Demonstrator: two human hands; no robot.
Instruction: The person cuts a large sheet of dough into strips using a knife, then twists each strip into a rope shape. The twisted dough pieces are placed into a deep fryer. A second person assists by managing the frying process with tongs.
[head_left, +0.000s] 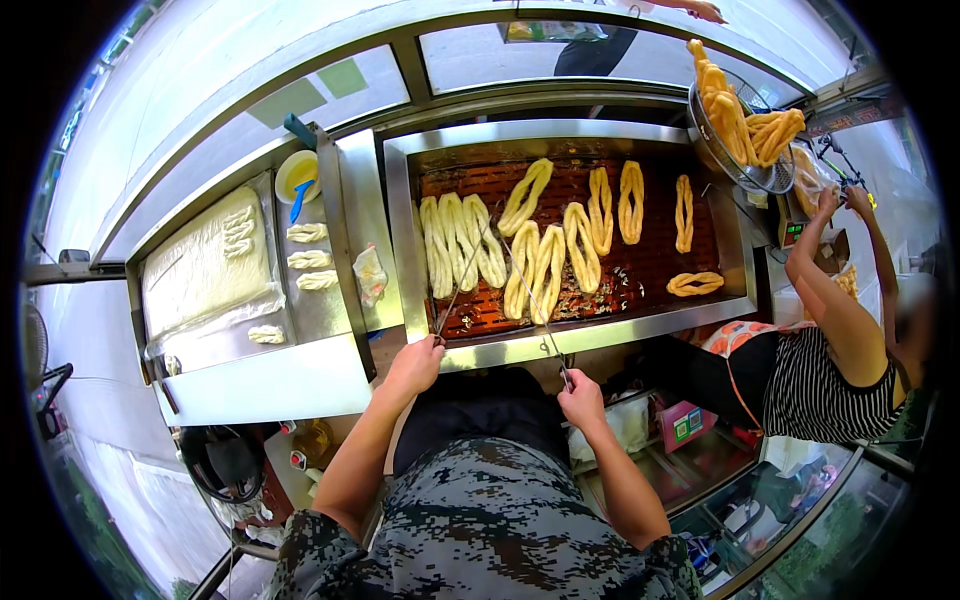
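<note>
My left hand (415, 367) grips a thin metal rod (454, 301) by its near end, at the front rim of a steel frying vat (517, 351). A second thin rod (546, 330) is held in my right hand (583, 401), further right along that rim. Both rods slant into the dark oil (645, 277), their far ends close together among long dough loops. Pale loops (450, 244) lie side by side at the left. Beside the tips is another pale loop (525, 196). More golden loops (631, 202) float in the middle and right.
A wire strainer basket (739, 178) of fried dough sticks stands at the vat's back right corner. A co-worker (832, 375) handles a plastic bag (814, 176) at right. Leftward are a dough slab (206, 247), twisted dough pieces (309, 259) and a bowl (289, 166) with a blue brush (301, 199).
</note>
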